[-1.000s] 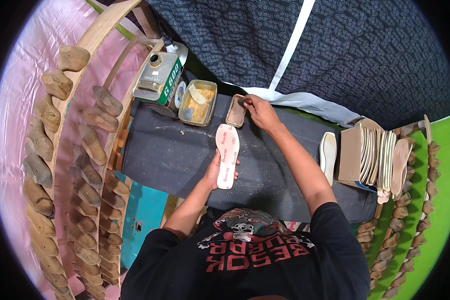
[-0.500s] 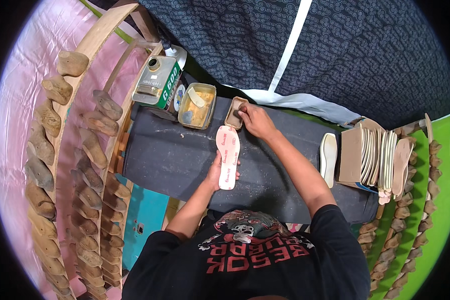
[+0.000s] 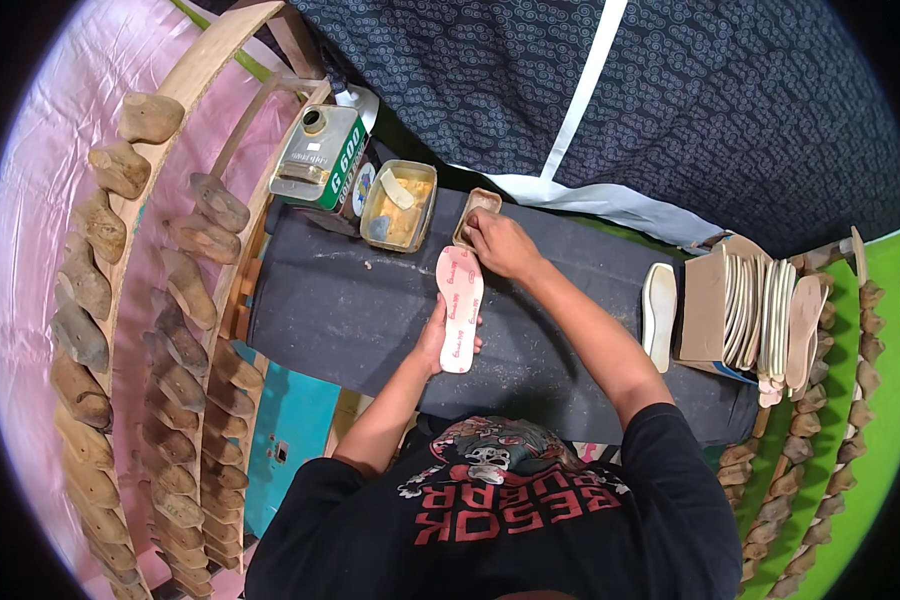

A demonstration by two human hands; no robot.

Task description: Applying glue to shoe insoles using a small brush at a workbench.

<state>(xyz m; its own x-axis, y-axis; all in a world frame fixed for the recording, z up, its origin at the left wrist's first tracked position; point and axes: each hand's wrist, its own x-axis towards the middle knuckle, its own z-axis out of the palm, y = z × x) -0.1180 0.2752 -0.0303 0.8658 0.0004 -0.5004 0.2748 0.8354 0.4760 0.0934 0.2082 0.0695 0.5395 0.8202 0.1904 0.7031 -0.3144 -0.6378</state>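
Observation:
A pale pink insole with red print lies upright along my left hand, whose fingers wrap round its narrow lower half from the left and beneath. Its broad top end sits just below a small brownish tray. My right hand reaches over the tray's near right edge, fingers pinched together and pointing into it. Whatever those fingertips hold, if anything, is hidden by the hand.
Left of the tray stand a tub of yellowish paste with a pale spatula-like piece and a metal can. At right, a loose insole lies beside a cardboard box packed with insoles. Racks of wooden shoe lasts flank the dark table.
My right hand has shifted slightly left and down at the small tray, fingers still pinched. The insole in my left hand has moved slightly up and right.

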